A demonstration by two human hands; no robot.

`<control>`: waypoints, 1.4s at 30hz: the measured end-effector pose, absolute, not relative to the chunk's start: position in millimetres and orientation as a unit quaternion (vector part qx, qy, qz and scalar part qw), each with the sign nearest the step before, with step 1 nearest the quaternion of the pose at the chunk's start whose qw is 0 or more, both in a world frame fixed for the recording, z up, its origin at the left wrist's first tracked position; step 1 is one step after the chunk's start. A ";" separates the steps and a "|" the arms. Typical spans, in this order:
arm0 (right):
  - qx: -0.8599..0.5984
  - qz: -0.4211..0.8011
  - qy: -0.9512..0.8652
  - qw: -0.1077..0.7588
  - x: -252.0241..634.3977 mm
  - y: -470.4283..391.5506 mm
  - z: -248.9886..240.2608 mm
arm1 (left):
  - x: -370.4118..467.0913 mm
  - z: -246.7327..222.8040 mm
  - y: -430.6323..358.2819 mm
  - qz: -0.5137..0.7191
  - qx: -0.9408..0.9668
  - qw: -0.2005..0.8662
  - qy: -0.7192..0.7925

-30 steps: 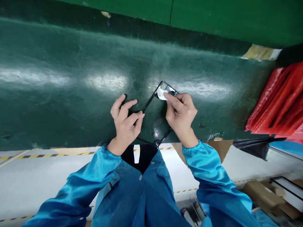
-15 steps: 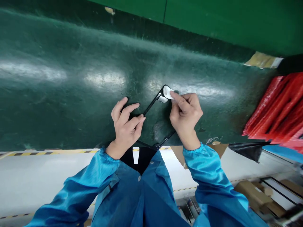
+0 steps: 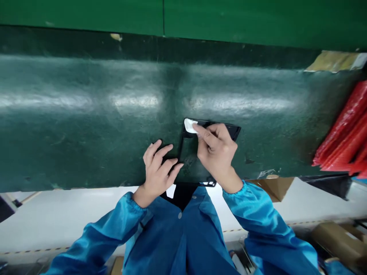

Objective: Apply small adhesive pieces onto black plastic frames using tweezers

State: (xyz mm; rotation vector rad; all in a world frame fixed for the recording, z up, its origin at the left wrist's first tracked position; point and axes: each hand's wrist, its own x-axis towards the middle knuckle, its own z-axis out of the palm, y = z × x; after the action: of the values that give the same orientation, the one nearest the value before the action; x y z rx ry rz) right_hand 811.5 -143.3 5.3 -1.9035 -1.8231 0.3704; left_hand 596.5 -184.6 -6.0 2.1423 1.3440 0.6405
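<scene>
Two bare hands meet one thin, black, rectangular frame [image 3: 181, 144] that lies on the dark green, scuffed bench top [image 3: 86, 145], reaching back to the bench's near edge. At the frame's far left corner, the right hand [image 3: 218, 151] pinches one small, white, soft-looking pad [image 3: 189, 126] between thumb and forefinger, with the pad resting over that corner. The right hand crosses above the frame, so the pad points leftward from its fingertips, and this hand is the nearer one to the corner. The left hand [image 3: 159, 170] sits just outside the frame's left rail, thumb and forefinger tips at the rail (whether they grip it or merely steady it, I cannot tell), its other fingers spread. That rail runs away from the body; the frame's long axis is uncertain, since the right hand hides much of it. Well to the right of the frame is one pile of glossy red plastic sheets [image 3: 344, 137], too overlapped to count. Beyond the frame, far right, is one yellowish torn patch [image 3: 332, 62].
</scene>
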 end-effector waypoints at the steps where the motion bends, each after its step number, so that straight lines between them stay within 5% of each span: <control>1: -0.693 0.139 -0.666 0.238 809.9 -146.4 5.5 | 594.3 -5.8 -180.1 0.230 0.805 0.267 0.478; 8: -0.725 0.136 -0.639 0.216 797.3 -156.0 5.6 | 580.7 -9.9 -121.9 0.133 0.923 0.253 0.259; 17: -0.766 0.131 -0.587 0.227 784.3 -160.6 1.9 | 588.0 -8.4 -106.4 0.112 0.952 0.209 0.194; 36: -0.840 0.049 -0.466 0.273 822.2 -172.2 -0.2 | 591.4 -1.3 -80.1 0.117 0.954 0.226 0.158; 42: -0.838 0.054 -0.464 0.283 818.5 -172.3 2.2 | 624.2 -6.5 -60.8 0.138 0.931 0.227 0.248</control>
State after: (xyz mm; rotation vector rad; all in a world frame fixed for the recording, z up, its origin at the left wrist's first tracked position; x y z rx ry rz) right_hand 818.5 -172.3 2.2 -2.2428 -1.2417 0.1459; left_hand 624.2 -60.8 -6.5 2.5660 0.6845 0.3804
